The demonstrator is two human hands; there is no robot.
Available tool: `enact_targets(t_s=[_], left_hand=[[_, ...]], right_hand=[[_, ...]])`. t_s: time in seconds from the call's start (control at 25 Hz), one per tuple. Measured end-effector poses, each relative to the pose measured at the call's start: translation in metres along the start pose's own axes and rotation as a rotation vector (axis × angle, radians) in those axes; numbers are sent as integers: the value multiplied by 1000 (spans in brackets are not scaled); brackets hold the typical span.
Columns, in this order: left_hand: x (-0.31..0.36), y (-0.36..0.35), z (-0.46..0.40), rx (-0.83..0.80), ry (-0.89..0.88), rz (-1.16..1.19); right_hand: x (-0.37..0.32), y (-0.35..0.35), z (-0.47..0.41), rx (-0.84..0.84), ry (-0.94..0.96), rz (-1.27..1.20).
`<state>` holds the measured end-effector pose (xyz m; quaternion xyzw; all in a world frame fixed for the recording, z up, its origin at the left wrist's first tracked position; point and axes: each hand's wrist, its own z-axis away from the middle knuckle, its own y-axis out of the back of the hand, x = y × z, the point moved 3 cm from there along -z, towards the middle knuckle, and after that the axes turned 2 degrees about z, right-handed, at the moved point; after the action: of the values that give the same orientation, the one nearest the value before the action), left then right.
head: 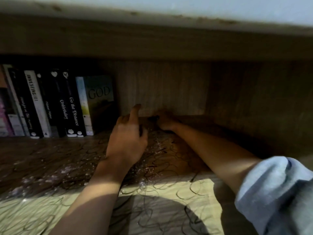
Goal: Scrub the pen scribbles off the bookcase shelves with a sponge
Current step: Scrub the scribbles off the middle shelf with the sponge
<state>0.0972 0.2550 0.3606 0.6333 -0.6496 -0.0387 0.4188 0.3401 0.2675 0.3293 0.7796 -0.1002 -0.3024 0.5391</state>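
Most of the job looks still to do. The shelf [50, 155] is covered in looping pen scribbles [169, 160] from its near edge to deep inside, on the sunlit strip in front as well as in the shadowed middle, and none of the visible board looks clean. White flecks of foam [66, 170], or something like it, lie scattered over the left and middle of the board, so I judge that wetting or soaping has begun while the rubbing has removed little. The right hand [165, 122] is far in, at the back where the shelf meets the rear panel [160, 89], with fingers curled down onto something dark; that is probably the sponge [153, 118], though shadow and blur make it impossible to say for sure. The left hand [127, 141] hangs just above the middle of the shelf, holding nothing, its forefinger stretched toward the rear panel and the other fingers loosely bent. A row of books [55, 104] stands at the far left, and the board beneath them is hidden, so whether marks run under them cannot be told.
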Motion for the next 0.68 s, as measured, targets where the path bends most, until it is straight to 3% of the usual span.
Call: enact_targets(t_s=[0.12,0.2,0.28,0.36,0.56,0.68], left_hand=[[0,1,3,-6,-8,-1],[-2,0,1,-7,-5,-7],[-2,-2,0,-17,-7,-19],[-1,-3,1,-18,-12,-25],[-5,-5,-1,-16,-24,-63],[-6,-5,0,-45,2,-91]], right_hand=[[1,13,22,-117,153,-192],[28,28,25,-112,84,-183],[56,37,18,19,-54,-111],[53,32,9,46,-166,-48],[-8,18,43,-171,26,-167],[25,40,55,-109,-52,-138]])
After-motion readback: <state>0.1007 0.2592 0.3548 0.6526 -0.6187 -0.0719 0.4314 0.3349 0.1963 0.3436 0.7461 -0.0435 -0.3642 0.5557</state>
